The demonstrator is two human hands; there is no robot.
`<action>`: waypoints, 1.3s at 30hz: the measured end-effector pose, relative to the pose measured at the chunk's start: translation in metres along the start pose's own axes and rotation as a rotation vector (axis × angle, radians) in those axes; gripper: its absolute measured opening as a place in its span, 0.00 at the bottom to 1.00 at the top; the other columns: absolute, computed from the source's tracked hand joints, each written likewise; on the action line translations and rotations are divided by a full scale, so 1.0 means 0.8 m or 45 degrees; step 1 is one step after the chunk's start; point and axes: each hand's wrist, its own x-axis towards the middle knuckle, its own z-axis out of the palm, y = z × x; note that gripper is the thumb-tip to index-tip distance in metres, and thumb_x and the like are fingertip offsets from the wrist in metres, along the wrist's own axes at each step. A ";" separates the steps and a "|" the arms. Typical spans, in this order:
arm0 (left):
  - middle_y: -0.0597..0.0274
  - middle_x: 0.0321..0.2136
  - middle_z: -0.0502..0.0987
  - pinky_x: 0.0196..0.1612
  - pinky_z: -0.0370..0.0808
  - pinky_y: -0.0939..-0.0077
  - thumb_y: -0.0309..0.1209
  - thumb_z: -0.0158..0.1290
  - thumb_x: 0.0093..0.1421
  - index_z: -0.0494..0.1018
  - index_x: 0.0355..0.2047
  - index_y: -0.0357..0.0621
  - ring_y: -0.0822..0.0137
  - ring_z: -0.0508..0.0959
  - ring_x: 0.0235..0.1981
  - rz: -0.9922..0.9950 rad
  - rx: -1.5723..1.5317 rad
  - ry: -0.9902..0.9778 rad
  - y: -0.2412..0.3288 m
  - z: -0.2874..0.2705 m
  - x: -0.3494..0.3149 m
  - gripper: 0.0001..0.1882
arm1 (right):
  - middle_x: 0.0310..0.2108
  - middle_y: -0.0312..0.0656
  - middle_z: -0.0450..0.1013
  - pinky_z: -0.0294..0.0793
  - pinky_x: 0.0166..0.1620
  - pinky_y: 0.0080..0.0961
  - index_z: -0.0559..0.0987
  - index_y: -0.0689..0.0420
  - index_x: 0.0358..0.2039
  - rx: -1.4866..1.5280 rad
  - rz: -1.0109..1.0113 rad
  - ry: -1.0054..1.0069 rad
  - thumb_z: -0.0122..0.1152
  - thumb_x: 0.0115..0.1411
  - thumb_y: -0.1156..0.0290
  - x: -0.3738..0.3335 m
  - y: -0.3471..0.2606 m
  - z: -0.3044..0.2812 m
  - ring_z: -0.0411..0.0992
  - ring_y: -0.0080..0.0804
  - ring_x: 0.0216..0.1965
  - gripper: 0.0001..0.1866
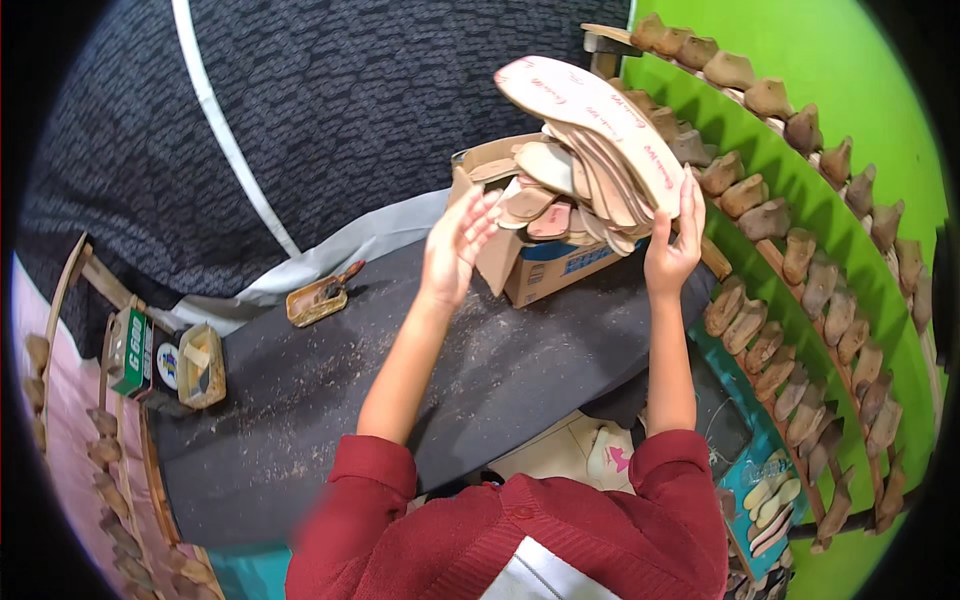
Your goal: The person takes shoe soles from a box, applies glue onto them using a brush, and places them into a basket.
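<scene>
A stack of shoe insoles (610, 122), pale with red printing on the top one, fans out and leans over a cardboard carton (568, 275). My right hand (675, 242) is at its lower right end, the thumb and fingers against the insoles' edges. More loose insoles (545, 168), beige and pinkish, jut out of the carton below the stack. My left hand (458, 250) is open beside the carton's left flap, fingers apart and nothing in them. The fingertips are close to the insoles there; whether they touch cannot be made out.
The carton stands on a dark, debris-strewn table (400, 370). Left on it are a small tray with a brush (322, 298), a green tin (130, 350) and a glue-stained container (203, 368). Racks of wooden shoe lasts (765, 215) line the green wall at right; sandals (772, 505) lie lower right.
</scene>
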 end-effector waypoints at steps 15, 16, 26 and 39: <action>0.59 0.36 0.71 0.42 0.66 0.80 0.28 0.47 0.54 0.62 0.46 0.32 0.74 0.71 0.37 0.151 0.802 0.690 0.128 -0.225 -0.296 0.19 | 0.51 0.46 0.58 0.58 0.49 0.34 0.65 0.57 0.48 0.640 -0.324 -1.372 0.61 0.42 0.66 -0.194 -0.121 0.108 0.59 0.43 0.48 0.30; 0.60 0.36 0.72 0.43 0.66 0.79 0.25 0.53 0.49 0.62 0.46 0.34 0.75 0.70 0.37 0.038 0.814 0.714 0.129 -0.237 -0.321 0.23 | 0.51 0.46 0.58 0.58 0.49 0.34 0.65 0.57 0.48 0.684 -0.327 -1.396 0.61 0.42 0.66 -0.206 -0.131 0.118 0.59 0.43 0.48 0.30; 0.61 0.49 0.63 0.54 0.45 0.62 0.47 0.65 0.24 0.56 0.52 0.48 0.58 0.55 0.54 -0.247 2.197 0.714 0.149 -0.280 -0.412 0.51 | 0.56 0.48 0.49 0.51 0.54 0.37 0.59 0.54 0.52 0.609 -0.126 -1.623 0.55 0.48 0.61 -0.260 -0.173 0.206 0.52 0.46 0.54 0.31; 0.66 0.44 0.68 0.52 0.44 0.61 0.49 0.65 0.23 0.47 0.56 0.50 0.61 0.59 0.50 -0.219 2.038 0.381 0.140 -0.304 -0.385 0.59 | 0.38 0.36 0.64 0.64 0.29 0.18 0.65 0.56 0.44 1.223 1.841 -0.868 0.57 0.50 0.61 -0.279 -0.155 0.381 0.65 0.22 0.31 0.23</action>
